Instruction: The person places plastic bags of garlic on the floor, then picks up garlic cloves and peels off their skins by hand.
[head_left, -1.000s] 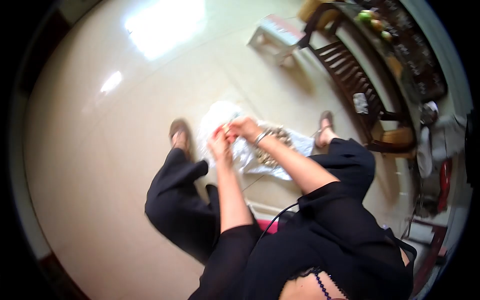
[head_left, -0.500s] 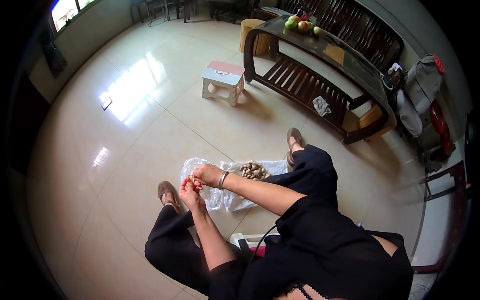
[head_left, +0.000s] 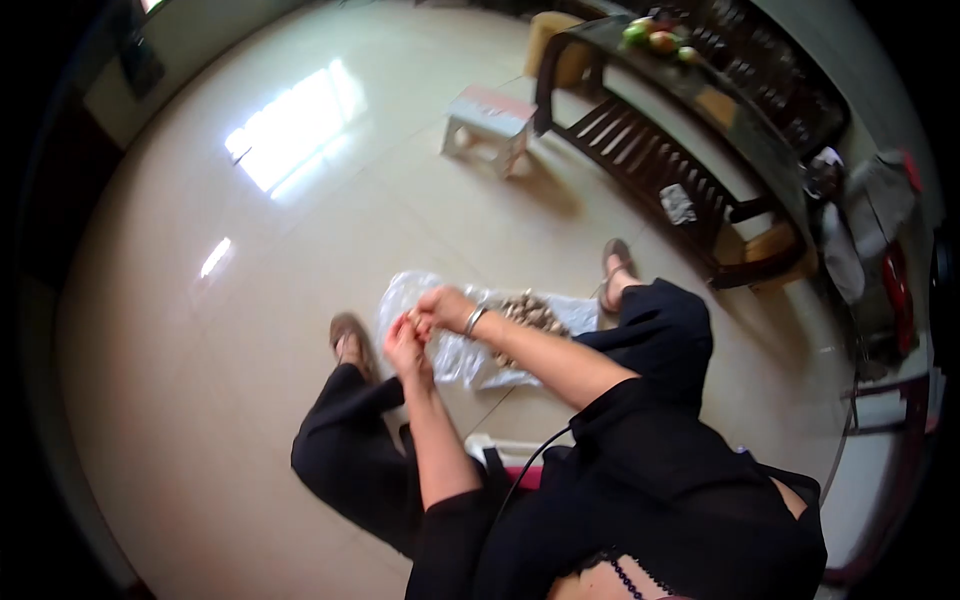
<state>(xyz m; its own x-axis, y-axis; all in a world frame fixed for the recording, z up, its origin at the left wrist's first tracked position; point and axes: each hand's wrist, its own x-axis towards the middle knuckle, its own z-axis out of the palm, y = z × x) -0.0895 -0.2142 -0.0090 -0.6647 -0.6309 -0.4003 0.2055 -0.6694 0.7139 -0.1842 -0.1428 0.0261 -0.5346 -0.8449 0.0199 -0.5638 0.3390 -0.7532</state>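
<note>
My left hand is closed, its fingertips pinching a small pale piece too small and blurred to name. Against it, my right hand, with a silver bracelet on the wrist, has its fingers closed on the same piece. Both hands are held over a crinkled clear plastic bag on the floor. Beside them, a pile of small brown-and-white rounded pieces, which look like mushrooms, lies on a white plastic sheet. My right forearm covers part of the pile.
A pink-and-white step stool stands ahead on the tiled floor. To its right is a dark wooden table with fruit on top and a cloth on its lower shelf. My feet are on either side of the plastic.
The view has shifted, so the whole scene sits further right and higher. My hands stay together over the plastic, still pinching the small piece, with only slight finger movement.
</note>
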